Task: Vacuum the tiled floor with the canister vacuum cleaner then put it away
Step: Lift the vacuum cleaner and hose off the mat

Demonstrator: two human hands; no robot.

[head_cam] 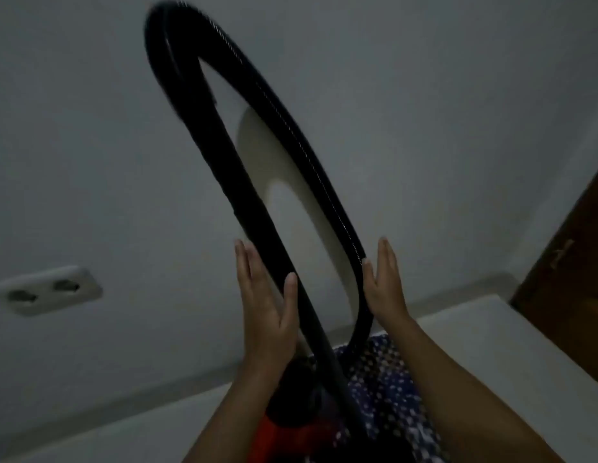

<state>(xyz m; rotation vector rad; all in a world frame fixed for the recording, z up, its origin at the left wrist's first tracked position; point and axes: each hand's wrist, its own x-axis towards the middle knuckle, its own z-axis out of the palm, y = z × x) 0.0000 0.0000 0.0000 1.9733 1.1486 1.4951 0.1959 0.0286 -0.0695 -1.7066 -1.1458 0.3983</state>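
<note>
The vacuum's black tube (224,155) and ribbed hose (301,142) rise together in a tall loop against the white wall. My left hand (267,305) lies flat against the tube's left side, fingers straight, thumb resting on the tube. My right hand (386,282) presses flat against the hose's right side, fingers apart and extended. Neither hand wraps around anything. Below my wrists sits the red and black canister body (291,426), partly hidden by my arms.
A double wall socket (45,290) is on the wall at left. A blue spotted cloth (388,392) lies beside the canister. A brown wooden door (571,262) stands at right. Light floor and skirting run along the wall base. The room is dim.
</note>
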